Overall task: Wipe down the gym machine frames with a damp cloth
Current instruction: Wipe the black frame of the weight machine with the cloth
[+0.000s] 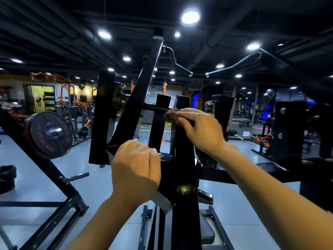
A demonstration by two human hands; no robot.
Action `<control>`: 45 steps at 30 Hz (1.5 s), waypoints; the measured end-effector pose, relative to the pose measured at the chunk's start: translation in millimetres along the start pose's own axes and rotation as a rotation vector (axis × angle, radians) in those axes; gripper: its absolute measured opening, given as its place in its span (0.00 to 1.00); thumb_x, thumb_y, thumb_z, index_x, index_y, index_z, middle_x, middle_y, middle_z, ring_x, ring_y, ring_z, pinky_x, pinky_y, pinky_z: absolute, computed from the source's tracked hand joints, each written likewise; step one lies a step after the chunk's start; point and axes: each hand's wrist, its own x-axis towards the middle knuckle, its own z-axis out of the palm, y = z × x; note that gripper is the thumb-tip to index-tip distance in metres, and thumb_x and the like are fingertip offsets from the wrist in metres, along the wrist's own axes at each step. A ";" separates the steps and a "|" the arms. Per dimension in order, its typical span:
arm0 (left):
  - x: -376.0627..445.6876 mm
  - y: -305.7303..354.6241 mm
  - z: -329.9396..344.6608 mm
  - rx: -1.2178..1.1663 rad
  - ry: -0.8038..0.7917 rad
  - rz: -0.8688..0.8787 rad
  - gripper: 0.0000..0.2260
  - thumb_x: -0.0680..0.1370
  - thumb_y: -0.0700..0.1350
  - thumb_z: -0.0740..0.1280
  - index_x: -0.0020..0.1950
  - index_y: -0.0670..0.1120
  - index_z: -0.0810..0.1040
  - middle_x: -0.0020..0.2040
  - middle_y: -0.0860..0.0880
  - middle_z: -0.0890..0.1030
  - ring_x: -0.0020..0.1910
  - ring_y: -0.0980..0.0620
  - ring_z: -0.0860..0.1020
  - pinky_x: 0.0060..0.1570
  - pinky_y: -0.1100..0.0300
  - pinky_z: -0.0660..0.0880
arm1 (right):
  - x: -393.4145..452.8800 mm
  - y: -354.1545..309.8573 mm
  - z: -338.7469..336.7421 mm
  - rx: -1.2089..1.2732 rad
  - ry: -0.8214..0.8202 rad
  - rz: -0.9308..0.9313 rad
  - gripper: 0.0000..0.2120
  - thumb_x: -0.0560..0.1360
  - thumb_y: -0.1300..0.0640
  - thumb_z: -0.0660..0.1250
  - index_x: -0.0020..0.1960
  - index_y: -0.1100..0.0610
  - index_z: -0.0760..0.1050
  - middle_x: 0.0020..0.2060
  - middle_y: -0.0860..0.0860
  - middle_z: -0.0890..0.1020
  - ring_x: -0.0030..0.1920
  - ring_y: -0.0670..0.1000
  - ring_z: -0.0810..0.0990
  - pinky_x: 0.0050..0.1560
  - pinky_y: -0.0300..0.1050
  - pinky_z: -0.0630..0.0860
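Observation:
A black gym machine frame (183, 177) rises straight in front of me, its central upright running from the floor to chest height. My right hand (195, 129) lies across that upright high up, fingers curled round its left edge beside a short horizontal bar (155, 108). Lower down, my left hand (137, 166) is curled with its knuckles against the upright's left side; what its fingers hold is hidden. No cloth shows in either hand. A slanted black arm (142, 91) of the machine climbs to the upper left behind my left hand.
A loaded weight plate (49, 133) sits on a sloping black frame at the left, with a bare peg (77, 177) below it. Two angled handles (182, 66) hang overhead. A bench pad (207, 230) lies at the bottom centre. More machines stand at the right on the grey floor.

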 end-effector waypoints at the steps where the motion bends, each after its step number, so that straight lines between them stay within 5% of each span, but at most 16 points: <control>1: 0.3 1.0 0.4 -0.001 0.010 0.000 0.22 0.82 0.42 0.55 0.27 0.44 0.68 0.26 0.51 0.66 0.30 0.48 0.66 0.48 0.57 0.68 | -7.7 -1.4 -1.6 -0.017 -0.018 -0.026 0.13 0.83 0.45 0.65 0.65 0.39 0.81 0.64 0.35 0.80 0.60 0.42 0.81 0.55 0.46 0.81; 4: -1.0 -1.6 3.2 0.024 0.029 0.034 0.22 0.81 0.41 0.54 0.27 0.44 0.69 0.26 0.51 0.67 0.30 0.48 0.66 0.48 0.59 0.65 | -21.7 7.3 -13.4 -0.030 -0.050 -0.034 0.13 0.83 0.44 0.64 0.66 0.37 0.80 0.65 0.33 0.79 0.62 0.41 0.80 0.49 0.41 0.79; 8: -0.8 -6.7 2.9 0.025 0.009 0.058 0.22 0.81 0.41 0.53 0.28 0.43 0.72 0.27 0.50 0.69 0.30 0.47 0.67 0.44 0.54 0.68 | 14.7 20.3 -7.9 -0.065 -0.011 0.124 0.14 0.84 0.46 0.63 0.67 0.41 0.81 0.64 0.39 0.82 0.60 0.49 0.82 0.52 0.49 0.82; 11: 0.3 -3.1 1.2 0.015 0.025 0.039 0.24 0.83 0.42 0.52 0.27 0.43 0.69 0.27 0.50 0.67 0.29 0.47 0.66 0.43 0.56 0.65 | 7.6 1.2 -1.7 -0.082 -0.015 0.041 0.13 0.84 0.46 0.63 0.66 0.41 0.81 0.65 0.38 0.81 0.60 0.49 0.82 0.54 0.53 0.83; 17: 0.6 -0.6 0.1 -0.004 0.031 0.010 0.22 0.81 0.41 0.54 0.26 0.43 0.69 0.26 0.50 0.67 0.29 0.47 0.67 0.41 0.52 0.69 | 10.9 6.6 -3.9 -0.132 -0.016 0.055 0.13 0.85 0.47 0.62 0.65 0.42 0.81 0.62 0.39 0.82 0.56 0.48 0.83 0.43 0.42 0.76; 21: 0.6 -2.2 1.0 0.009 0.020 0.035 0.21 0.81 0.41 0.53 0.27 0.43 0.68 0.27 0.51 0.66 0.30 0.48 0.65 0.42 0.57 0.64 | 32.1 2.1 5.7 -0.113 -0.033 0.050 0.13 0.85 0.48 0.62 0.66 0.42 0.81 0.62 0.39 0.82 0.57 0.48 0.82 0.50 0.47 0.80; 25: 0.8 -1.9 2.4 0.009 0.038 0.036 0.22 0.82 0.41 0.53 0.27 0.43 0.68 0.27 0.51 0.66 0.30 0.48 0.64 0.41 0.55 0.65 | -0.2 12.0 -10.3 -0.115 -0.060 -0.030 0.13 0.85 0.47 0.63 0.66 0.41 0.81 0.63 0.38 0.82 0.53 0.42 0.79 0.45 0.41 0.75; 29: 0.5 -0.3 1.4 -0.013 0.033 0.026 0.22 0.82 0.41 0.53 0.27 0.44 0.69 0.26 0.51 0.66 0.29 0.48 0.65 0.44 0.54 0.70 | 34.5 32.4 -7.8 -0.131 -0.034 0.216 0.13 0.84 0.46 0.63 0.65 0.40 0.81 0.58 0.43 0.85 0.56 0.53 0.83 0.47 0.44 0.74; 35: 0.7 0.3 -0.2 -0.007 0.041 0.039 0.21 0.81 0.41 0.54 0.28 0.43 0.68 0.27 0.51 0.66 0.29 0.48 0.65 0.44 0.56 0.68 | 16.9 -3.1 -0.3 -0.207 -0.030 -0.028 0.13 0.84 0.48 0.63 0.65 0.39 0.81 0.62 0.38 0.82 0.56 0.48 0.82 0.45 0.42 0.73; 40: -0.1 -0.3 -1.7 -0.008 0.035 0.036 0.21 0.81 0.41 0.54 0.28 0.44 0.71 0.27 0.51 0.69 0.30 0.48 0.68 0.45 0.54 0.70 | 54.0 12.6 7.2 -0.252 -0.008 0.186 0.14 0.84 0.46 0.61 0.66 0.42 0.81 0.61 0.44 0.83 0.59 0.53 0.82 0.47 0.47 0.74; 45: 0.6 0.7 -1.5 -0.009 0.049 0.050 0.20 0.81 0.41 0.54 0.28 0.43 0.70 0.27 0.51 0.67 0.30 0.48 0.67 0.42 0.54 0.69 | 40.2 0.3 3.0 -0.239 -0.069 0.055 0.14 0.84 0.46 0.61 0.66 0.42 0.81 0.63 0.41 0.82 0.59 0.51 0.82 0.51 0.48 0.78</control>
